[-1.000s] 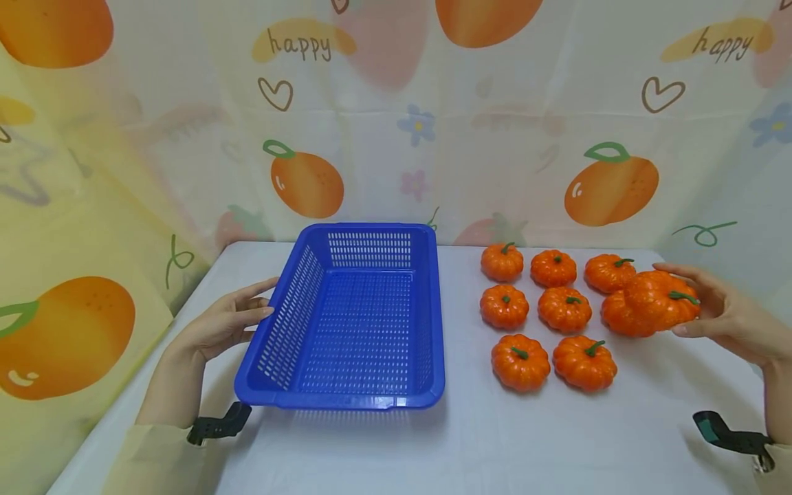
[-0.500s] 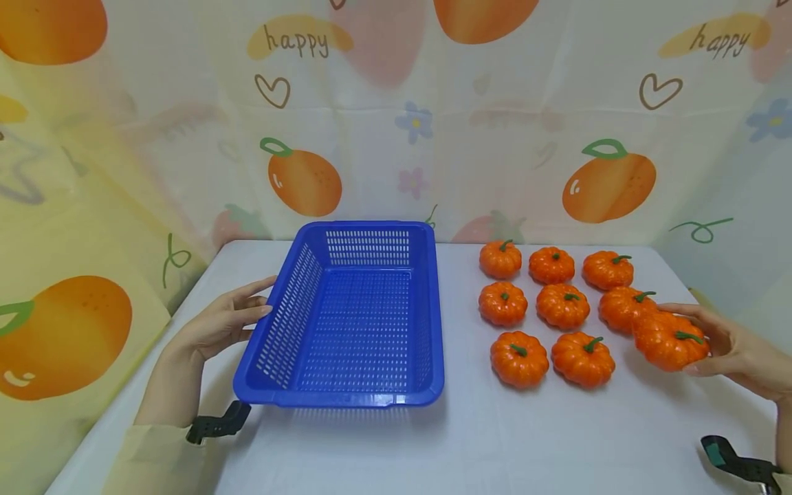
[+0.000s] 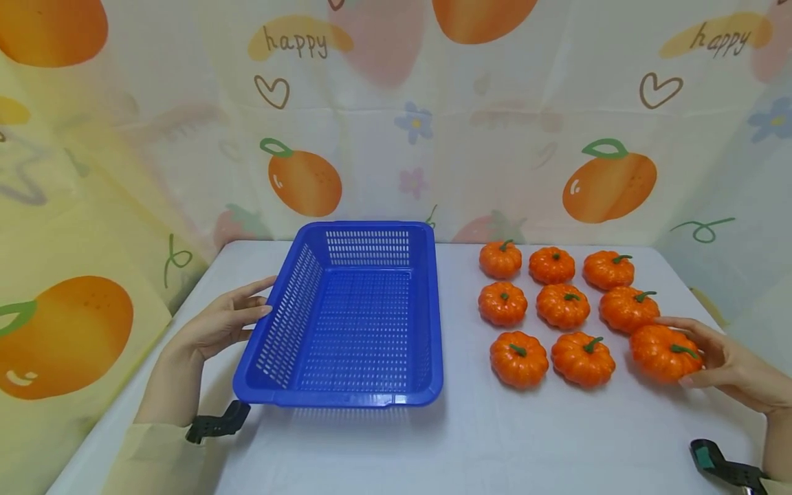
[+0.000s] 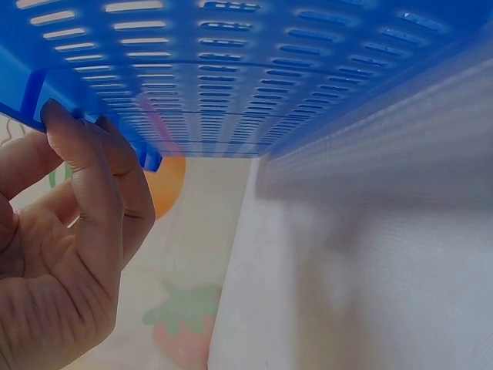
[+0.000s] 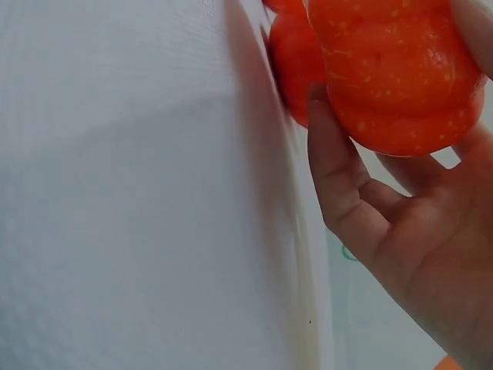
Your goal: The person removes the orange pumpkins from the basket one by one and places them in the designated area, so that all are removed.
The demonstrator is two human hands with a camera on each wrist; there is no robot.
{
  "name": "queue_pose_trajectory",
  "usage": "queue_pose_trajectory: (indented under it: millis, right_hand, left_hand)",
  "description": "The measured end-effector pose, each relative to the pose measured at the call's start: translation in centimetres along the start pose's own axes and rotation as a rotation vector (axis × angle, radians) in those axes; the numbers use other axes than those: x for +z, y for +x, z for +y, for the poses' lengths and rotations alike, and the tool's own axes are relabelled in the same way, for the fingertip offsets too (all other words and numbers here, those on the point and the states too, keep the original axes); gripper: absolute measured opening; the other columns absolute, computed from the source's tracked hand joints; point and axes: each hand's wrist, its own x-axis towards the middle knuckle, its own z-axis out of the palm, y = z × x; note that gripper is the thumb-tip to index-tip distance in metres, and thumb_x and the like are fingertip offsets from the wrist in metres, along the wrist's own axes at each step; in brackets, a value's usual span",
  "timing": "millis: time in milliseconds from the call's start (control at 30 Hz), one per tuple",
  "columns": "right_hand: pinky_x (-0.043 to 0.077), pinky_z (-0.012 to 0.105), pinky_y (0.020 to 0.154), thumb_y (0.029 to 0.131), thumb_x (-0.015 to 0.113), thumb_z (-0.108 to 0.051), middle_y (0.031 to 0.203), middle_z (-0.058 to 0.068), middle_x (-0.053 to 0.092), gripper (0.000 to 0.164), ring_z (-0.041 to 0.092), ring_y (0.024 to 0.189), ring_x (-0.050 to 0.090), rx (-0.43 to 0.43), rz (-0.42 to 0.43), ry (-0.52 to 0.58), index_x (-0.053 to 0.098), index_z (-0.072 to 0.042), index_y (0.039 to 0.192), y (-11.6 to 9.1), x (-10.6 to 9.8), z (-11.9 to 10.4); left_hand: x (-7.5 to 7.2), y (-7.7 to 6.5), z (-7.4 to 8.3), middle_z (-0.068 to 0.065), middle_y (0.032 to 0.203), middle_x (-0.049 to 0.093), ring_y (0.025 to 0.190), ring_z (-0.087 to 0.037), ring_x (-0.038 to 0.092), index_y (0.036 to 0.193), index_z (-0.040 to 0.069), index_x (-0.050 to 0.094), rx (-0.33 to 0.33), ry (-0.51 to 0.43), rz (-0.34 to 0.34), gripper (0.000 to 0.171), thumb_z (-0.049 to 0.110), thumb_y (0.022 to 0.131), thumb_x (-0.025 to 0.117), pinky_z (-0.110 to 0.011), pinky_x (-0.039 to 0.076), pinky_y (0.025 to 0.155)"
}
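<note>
A small orange pumpkin with a green stem is held between the fingers and thumb of my right hand, at the right end of the front row. Whether its base touches the table I cannot tell. In the right wrist view the same pumpkin sits between thumb and fingers, another one behind it. My left hand holds the left rim of an empty blue plastic basket. Seen from the left wrist, the bent fingers reach up to the underside of the slotted basket's rim.
Several more pumpkins stand in rows right of the basket, stems up. Behind the white-covered table hangs a fruit-printed cloth, which also covers the left side. Dark wrist straps sit at both wrists.
My right hand has carried the pumpkin forward toward me and down, from over the middle row's right pumpkin to the front row's right end. The left hand and basket stay put.
</note>
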Motion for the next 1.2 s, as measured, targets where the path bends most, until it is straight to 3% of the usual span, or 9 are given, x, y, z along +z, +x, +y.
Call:
queue_pose_trajectory:
  millis: [300,667,833,900,967,1067,1200]
  right_hand:
    - [0.049,0.013,0.076,0.087,0.062,0.002,0.118,-0.045,0.037,0.075,-0.017,0.1,0.044,0.157,0.011,-0.111,0.038,-0.046,0.139,0.02,0.2,0.37]
    - [0.049,0.014,0.076,0.09,0.061,-0.001,0.117,-0.046,0.035,0.074,-0.02,0.1,0.042,0.2,-0.016,-0.109,0.034,-0.044,0.144,0.16,0.3,0.47]
    - [0.055,0.043,0.083,0.09,0.062,-0.003,0.115,-0.047,0.032,0.074,-0.022,0.098,0.04,0.205,-0.002,-0.174,0.033,-0.044,0.146,0.14,0.29,0.53]
    - [0.055,0.043,0.083,0.091,0.062,-0.003,0.115,-0.048,0.031,0.075,-0.023,0.098,0.039,0.205,0.008,-0.195,0.032,-0.043,0.147,0.11,0.26,0.45]
    - [0.055,0.032,0.081,0.092,0.061,-0.003,0.115,-0.048,0.031,0.075,-0.024,0.098,0.039,0.206,0.012,-0.201,0.031,-0.042,0.148,0.07,0.2,0.36]
    - [0.055,0.033,0.083,0.094,0.059,-0.007,0.115,-0.046,0.028,0.073,-0.026,0.097,0.037,0.226,0.015,-0.212,0.028,-0.042,0.15,-0.01,0.08,0.15]
    - [0.054,0.052,0.085,0.101,0.054,-0.017,0.113,-0.046,0.025,0.064,-0.026,0.093,0.036,0.275,0.022,-0.251,0.023,-0.037,0.153,-0.23,-0.12,-0.33]
  left_hand:
    - [-0.07,-0.03,-0.07,0.009,0.1,0.064,0.092,-0.008,0.066,0.159,0.008,0.012,0.008,-0.023,-0.006,0.069,0.017,0.103,0.051,-0.034,0.056,0.084]
    - [0.07,-0.18,-0.12,0.008,0.098,0.063,0.09,-0.008,0.066,0.159,0.008,0.012,0.013,-0.044,-0.008,0.069,0.014,0.103,0.051,-0.032,0.057,0.082]
    - [0.02,-0.09,-0.19,0.008,0.099,0.064,0.09,-0.009,0.066,0.159,0.007,0.012,0.017,-0.038,-0.011,0.068,0.015,0.103,0.051,-0.033,0.057,0.083]
    - [-0.01,-0.05,-0.21,0.009,0.099,0.064,0.091,-0.008,0.066,0.159,0.008,0.012,0.015,-0.028,-0.008,0.068,0.016,0.103,0.051,-0.034,0.057,0.084]
    - [-0.05,0.0,-0.26,0.009,0.1,0.064,0.091,-0.008,0.066,0.159,0.009,0.013,0.009,-0.021,0.0,0.069,0.017,0.103,0.051,-0.033,0.057,0.084]
    - [-0.05,0.03,-0.25,0.01,0.1,0.065,0.091,-0.007,0.067,0.159,0.01,0.013,0.001,-0.013,0.009,0.069,0.018,0.103,0.051,-0.033,0.057,0.085]
    - [0.06,-0.03,-0.1,0.01,0.101,0.065,0.091,-0.007,0.067,0.159,0.009,0.013,0.002,-0.024,0.004,0.069,0.018,0.103,0.052,-0.033,0.057,0.085]
